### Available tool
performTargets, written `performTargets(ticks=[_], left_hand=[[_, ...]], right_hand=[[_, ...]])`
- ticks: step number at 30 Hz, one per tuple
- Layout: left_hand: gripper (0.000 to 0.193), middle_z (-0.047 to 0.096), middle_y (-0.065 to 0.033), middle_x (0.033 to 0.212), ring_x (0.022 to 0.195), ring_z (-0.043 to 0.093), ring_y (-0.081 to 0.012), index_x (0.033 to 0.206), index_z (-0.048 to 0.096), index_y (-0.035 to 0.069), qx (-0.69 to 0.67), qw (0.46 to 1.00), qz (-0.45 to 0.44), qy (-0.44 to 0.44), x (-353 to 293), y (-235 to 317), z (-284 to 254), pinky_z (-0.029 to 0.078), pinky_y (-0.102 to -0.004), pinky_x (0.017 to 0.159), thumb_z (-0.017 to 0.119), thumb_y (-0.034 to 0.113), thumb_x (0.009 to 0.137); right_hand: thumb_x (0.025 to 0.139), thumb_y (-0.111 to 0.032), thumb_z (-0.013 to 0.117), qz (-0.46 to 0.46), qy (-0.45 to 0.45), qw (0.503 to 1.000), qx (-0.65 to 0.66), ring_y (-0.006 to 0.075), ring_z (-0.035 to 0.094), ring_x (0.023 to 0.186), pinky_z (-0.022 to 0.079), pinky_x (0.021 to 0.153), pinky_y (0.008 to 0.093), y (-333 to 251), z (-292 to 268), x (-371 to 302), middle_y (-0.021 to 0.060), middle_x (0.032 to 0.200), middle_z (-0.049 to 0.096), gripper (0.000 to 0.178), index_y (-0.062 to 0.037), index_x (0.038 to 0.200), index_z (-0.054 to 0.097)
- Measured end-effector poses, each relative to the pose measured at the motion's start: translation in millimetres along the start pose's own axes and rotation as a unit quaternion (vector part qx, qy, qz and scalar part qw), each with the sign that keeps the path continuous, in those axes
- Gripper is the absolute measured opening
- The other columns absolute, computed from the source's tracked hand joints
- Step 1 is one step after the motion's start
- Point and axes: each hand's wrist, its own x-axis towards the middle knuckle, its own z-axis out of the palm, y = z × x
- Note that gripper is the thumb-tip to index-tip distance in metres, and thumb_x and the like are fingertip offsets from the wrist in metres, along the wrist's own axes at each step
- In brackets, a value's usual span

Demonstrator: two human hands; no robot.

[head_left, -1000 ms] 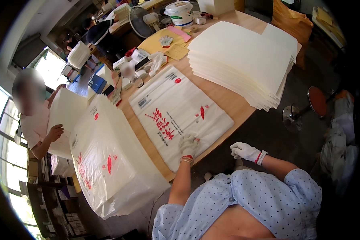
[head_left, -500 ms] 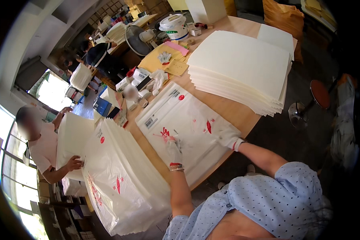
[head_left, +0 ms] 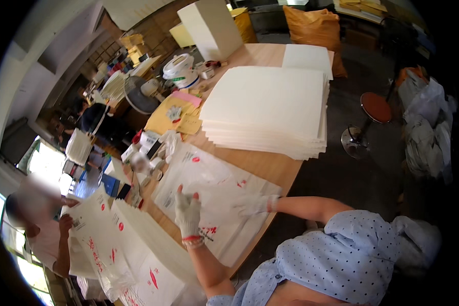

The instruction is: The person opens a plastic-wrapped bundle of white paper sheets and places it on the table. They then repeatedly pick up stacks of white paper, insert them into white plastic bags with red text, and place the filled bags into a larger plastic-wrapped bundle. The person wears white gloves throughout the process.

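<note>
Flat, red-printed white plastic bag lies laid out below white-gloved left hand, fingers spread; white-gloved right hand, grip too blurred to tell; beyond it, rectangular white sheet stack sits uncovered

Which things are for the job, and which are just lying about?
Probably for the job:
- printed plastic bag, by the gloved left hand and right hand
- white sheet stack

Probably just about:
- white bucket
- round stool
- orange sack
</note>
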Motion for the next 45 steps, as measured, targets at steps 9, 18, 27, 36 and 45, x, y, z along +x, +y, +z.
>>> performTargets(ticks=[9, 18, 27, 36, 45], left_hand=[[0.043, 0.062, -0.014, 0.104, 0.096, 0.06, -0.0232, 0.118, 0.051, -0.001, -0.152, 0.963, 0.09, 0.204, -74, 17, 31, 0.047, -0.0305, 0.085, 0.059, -0.01, 0.077], [0.033, 0.06, -0.0092, 0.114, 0.104, 0.059, -0.0205, 0.12, 0.052, 0.006, -0.47, 0.824, -0.17, -0.267, -103, 86, 172, 0.044, -0.0351, 0.09, 0.054, 0.024, 0.093], [0.049, 0.055, -0.0137, 0.116, 0.102, 0.058, -0.0235, 0.128, 0.043, -0.001, -0.425, 0.808, -0.251, -0.321, -104, 85, 73, 0.049, -0.034, 0.087, 0.051, 0.002, 0.079], [0.069, 0.016, -0.0322, 0.143, 0.134, 0.013, -0.0472, 0.128, 0.034, -0.008, 0.258, 0.887, 0.157, -0.35, -191, 97, 163, 0.022, -0.0513, 0.106, 0.064, 0.013, 0.07], [0.068, 0.059, -0.0153, 0.116, 0.092, 0.061, -0.0262, 0.131, 0.042, 0.0, -0.036, 0.994, -0.065, -0.075, 14, -24, 10, 0.046, -0.0429, 0.089, 0.067, 0.038, 0.08]], right_hand=[[0.07, -0.041, 0.073, 0.107, 0.041, 0.941, -0.317, 0.0305, 0.056, 0.103, 0.045, 0.091, 0.0357, -78, -387, -114, 0.0143, 0.112, 0.058, 0.064, -0.0039, 0.118, 0.053], [0.084, -0.033, 0.057, 0.023, 0.195, 0.916, -0.35, 0.0303, 0.06, 0.067, 0.047, 0.06, 0.0407, -102, -384, -82, 0.0096, 0.075, 0.061, 0.023, -0.012, 0.088, 0.064], [0.083, -0.017, 0.057, 0.256, 0.177, 0.947, -0.077, 0.021, 0.061, 0.087, 0.047, 0.08, 0.0368, -144, -376, -170, 0.0101, 0.09, 0.061, 0.021, -0.0034, 0.098, 0.061], [0.085, -0.009, 0.063, 0.245, 0.318, 0.86, 0.315, 0.0197, 0.062, 0.096, 0.049, 0.078, 0.0284, -173, -176, -128, 0.01, 0.11, 0.063, 0.035, 0.0001, 0.117, 0.053], [0.08, -0.011, 0.063, 0.19, 0.289, 0.935, 0.078, 0.0194, 0.065, 0.069, 0.051, 0.064, 0.0313, -222, -219, -143, 0.0139, 0.085, 0.066, 0.023, -0.0006, 0.101, 0.062]])
